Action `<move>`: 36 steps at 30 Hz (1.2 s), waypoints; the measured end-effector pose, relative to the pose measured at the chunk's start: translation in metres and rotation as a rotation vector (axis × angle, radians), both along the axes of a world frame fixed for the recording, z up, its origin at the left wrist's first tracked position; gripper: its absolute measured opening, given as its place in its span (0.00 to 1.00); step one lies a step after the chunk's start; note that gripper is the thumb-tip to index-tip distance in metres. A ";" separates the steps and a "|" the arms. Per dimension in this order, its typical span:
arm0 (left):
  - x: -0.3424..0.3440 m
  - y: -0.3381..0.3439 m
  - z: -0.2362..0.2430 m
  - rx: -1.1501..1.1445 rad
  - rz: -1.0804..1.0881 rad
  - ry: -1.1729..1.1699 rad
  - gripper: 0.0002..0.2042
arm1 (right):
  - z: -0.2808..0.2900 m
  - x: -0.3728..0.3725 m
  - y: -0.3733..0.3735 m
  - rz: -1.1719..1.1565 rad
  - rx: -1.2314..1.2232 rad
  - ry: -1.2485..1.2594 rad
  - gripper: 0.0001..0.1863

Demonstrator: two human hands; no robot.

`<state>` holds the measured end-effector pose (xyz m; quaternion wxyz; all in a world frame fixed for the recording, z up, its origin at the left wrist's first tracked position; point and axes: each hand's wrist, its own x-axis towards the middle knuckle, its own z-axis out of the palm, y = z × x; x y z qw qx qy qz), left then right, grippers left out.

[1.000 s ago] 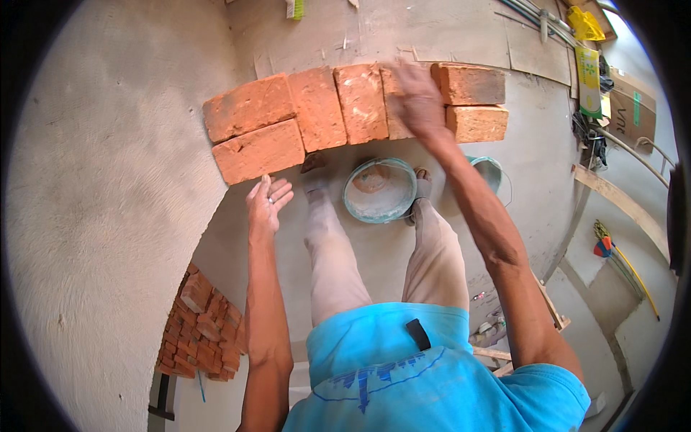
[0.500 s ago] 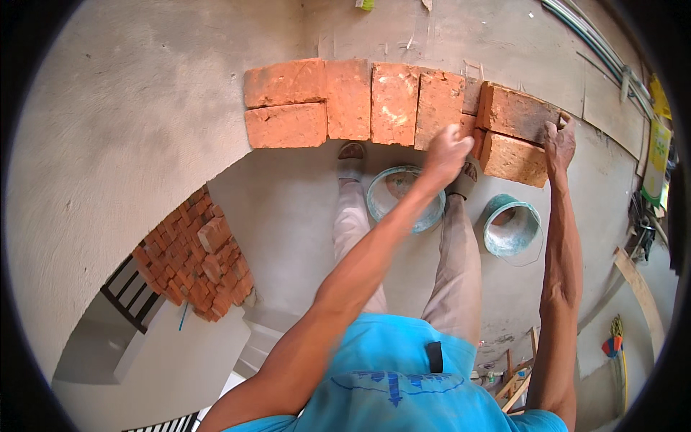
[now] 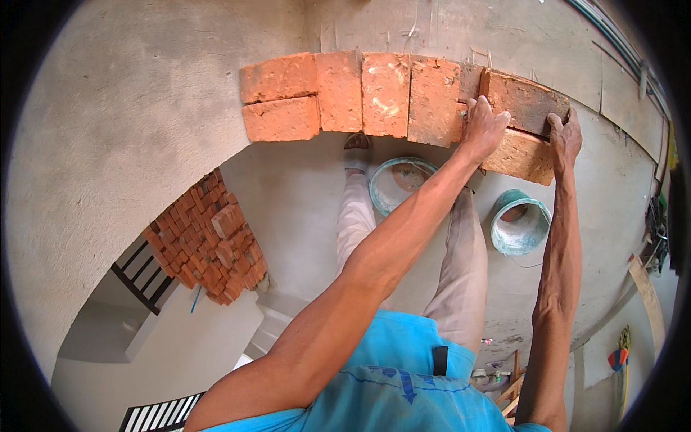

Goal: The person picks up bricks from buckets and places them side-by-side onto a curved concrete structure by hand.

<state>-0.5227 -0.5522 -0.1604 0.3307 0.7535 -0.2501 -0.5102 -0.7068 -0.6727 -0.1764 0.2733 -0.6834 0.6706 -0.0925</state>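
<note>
An orange-red brick (image 3: 524,101) with a dark patch lies at the right end of a curved brick row, on its far side. My left hand (image 3: 486,128) grips its left end, fingers curled over the near corner. At the opposite end my right hand (image 3: 566,138) is closed on the dark corner, thumb and fingers against it. Just nearer to me sits a paler brick (image 3: 520,155), partly behind my left hand. Leftward in the row stand a brick (image 3: 434,101) set crosswise, another with white marks (image 3: 386,95), and more bricks.
Below, two teal buckets stand: a wider one (image 3: 380,193) by my feet and a smaller one (image 3: 512,198) to the right. A brick pile (image 3: 209,245) is low at left, near dark railings (image 3: 140,279). A grey plastered wall (image 3: 129,144) curves along the left.
My left hand has moved right, from above the row's middle onto the left end of the brick. The right hand stays at the brick's other end. The view has shifted slightly.
</note>
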 end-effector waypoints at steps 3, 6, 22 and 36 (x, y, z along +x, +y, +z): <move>-0.011 -0.008 -0.002 0.046 0.094 -0.053 0.27 | -0.001 -0.001 -0.007 -0.003 0.032 0.033 0.29; -0.016 -0.009 0.000 0.035 0.112 -0.104 0.28 | 0.002 0.002 -0.003 -0.012 -0.010 0.031 0.28; 0.160 0.046 0.065 0.105 0.024 -0.358 0.31 | 0.034 0.148 0.071 0.043 0.048 -0.301 0.27; 0.263 0.103 0.073 0.315 -0.157 -0.665 0.31 | 0.016 0.269 0.120 0.292 -0.032 -0.174 0.13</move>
